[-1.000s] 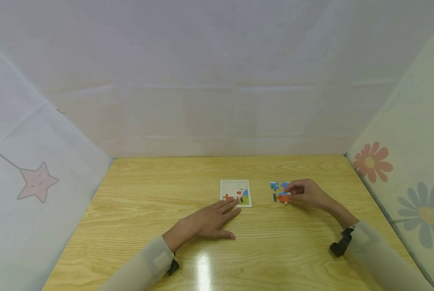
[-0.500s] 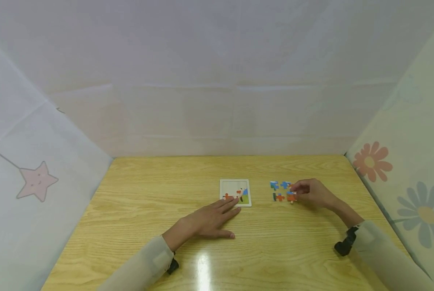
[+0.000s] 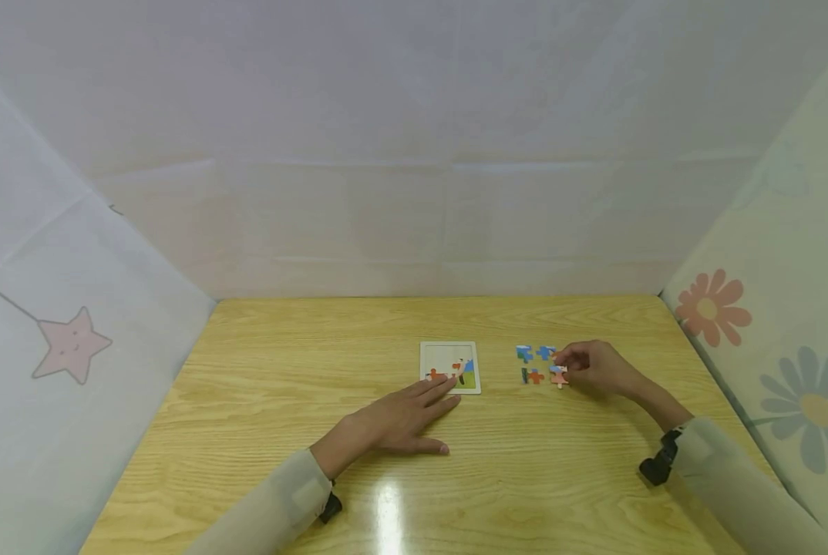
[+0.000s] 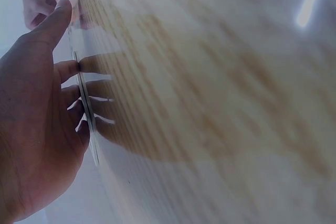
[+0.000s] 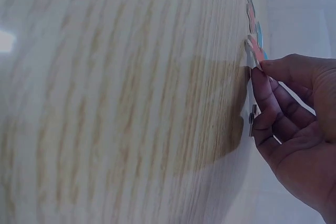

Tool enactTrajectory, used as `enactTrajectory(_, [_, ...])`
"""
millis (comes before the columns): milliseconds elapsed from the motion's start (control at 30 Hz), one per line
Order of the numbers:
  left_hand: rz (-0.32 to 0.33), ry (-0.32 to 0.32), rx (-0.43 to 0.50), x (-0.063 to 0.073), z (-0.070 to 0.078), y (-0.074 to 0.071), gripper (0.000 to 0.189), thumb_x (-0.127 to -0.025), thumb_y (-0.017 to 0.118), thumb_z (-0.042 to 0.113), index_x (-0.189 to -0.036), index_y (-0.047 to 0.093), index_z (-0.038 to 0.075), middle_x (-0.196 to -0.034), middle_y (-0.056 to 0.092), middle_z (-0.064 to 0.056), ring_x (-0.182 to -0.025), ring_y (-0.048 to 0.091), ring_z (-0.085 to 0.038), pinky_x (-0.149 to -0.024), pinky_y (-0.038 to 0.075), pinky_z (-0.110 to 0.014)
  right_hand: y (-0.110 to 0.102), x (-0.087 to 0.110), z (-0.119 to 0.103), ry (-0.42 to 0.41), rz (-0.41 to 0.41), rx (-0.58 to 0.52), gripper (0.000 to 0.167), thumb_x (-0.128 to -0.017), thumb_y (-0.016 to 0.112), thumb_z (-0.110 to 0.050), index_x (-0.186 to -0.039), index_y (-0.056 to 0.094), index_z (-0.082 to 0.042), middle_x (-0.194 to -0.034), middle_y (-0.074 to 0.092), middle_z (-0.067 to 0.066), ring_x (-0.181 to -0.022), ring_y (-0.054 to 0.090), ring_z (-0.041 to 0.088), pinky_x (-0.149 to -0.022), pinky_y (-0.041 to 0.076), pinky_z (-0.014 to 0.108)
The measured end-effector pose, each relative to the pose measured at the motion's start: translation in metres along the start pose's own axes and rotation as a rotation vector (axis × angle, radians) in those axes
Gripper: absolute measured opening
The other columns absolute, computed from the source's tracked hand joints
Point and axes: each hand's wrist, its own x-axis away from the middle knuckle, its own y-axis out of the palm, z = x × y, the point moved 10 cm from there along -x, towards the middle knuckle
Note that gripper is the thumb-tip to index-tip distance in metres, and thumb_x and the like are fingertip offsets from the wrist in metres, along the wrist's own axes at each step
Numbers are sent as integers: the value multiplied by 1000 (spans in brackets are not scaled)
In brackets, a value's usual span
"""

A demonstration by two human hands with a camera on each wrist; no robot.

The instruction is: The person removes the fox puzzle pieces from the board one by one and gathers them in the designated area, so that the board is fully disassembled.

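In the head view, my left hand (image 3: 403, 420) lies with straight fingers on the lower edge of a white-framed puzzle board (image 3: 449, 345). A few fitted pieces show at the board's lower right; my fingers cover some of it. Farther right, my right hand (image 3: 597, 366) pinches a pink-and-blue puzzle piece (image 5: 257, 51) between thumb and finger, low over the table. Left of it lie an orange-and-green piece (image 3: 535, 377), a blue-and-green piece (image 3: 523, 353) and a blue piece (image 3: 545, 352). Another piece (image 5: 252, 120) stands edge-on by my curled fingers in the right wrist view.
The wooden table (image 3: 303, 339) ends at a pale cloth wall (image 3: 400, 231) behind. Cloth sides with a star and flowers flank it left and right. Both wrists wear black cameras.
My right hand has moved slightly right with the pinched piece, parting it from the orange-and-green piece. The piece's tilt or look has changed a little. My left hand has stayed put.
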Motion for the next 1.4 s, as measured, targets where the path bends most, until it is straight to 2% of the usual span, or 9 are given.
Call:
enactTrajectory(233, [4,3,-5,0,0,0,89,-106,41,70,-171,18,14,-179,4,-9,-165,7,-27,-132,18,-43,-2,-1,-5,-20,12,41,21,-91,78,6,-112,76,2,-107,76,16,-89,73,20,-73,60,23])
enactTrajectory(467, [0,-4,-3,0,0,1,89,-106,40,71,-172,18,16,-179,3,-8,-165,6,-26,-132,18,-42,-1,-2,-3,-17,21,79,22,-90,79,6,-111,76,0,-103,76,11,-87,72,16,-73,60,25])
enactTrajectory(1100, [-9,-15,0,0,-2,2,89,-106,40,71,-172,17,17,-180,1,-7,-165,4,-24,-133,16,-41,2,-1,-1,-29,5,84,23,-91,73,9,-112,77,-2,-101,77,7,-82,71,9,-71,60,26])
enactTrajectory(1400, [3,-7,1,0,-4,3,88,-106,41,71,-171,19,17,-180,3,-7,-165,7,-24,-132,17,-41,1,-6,-13,-82,49,114,21,-89,77,8,-108,77,-1,-98,78,6,-81,69,12,-69,59,26])
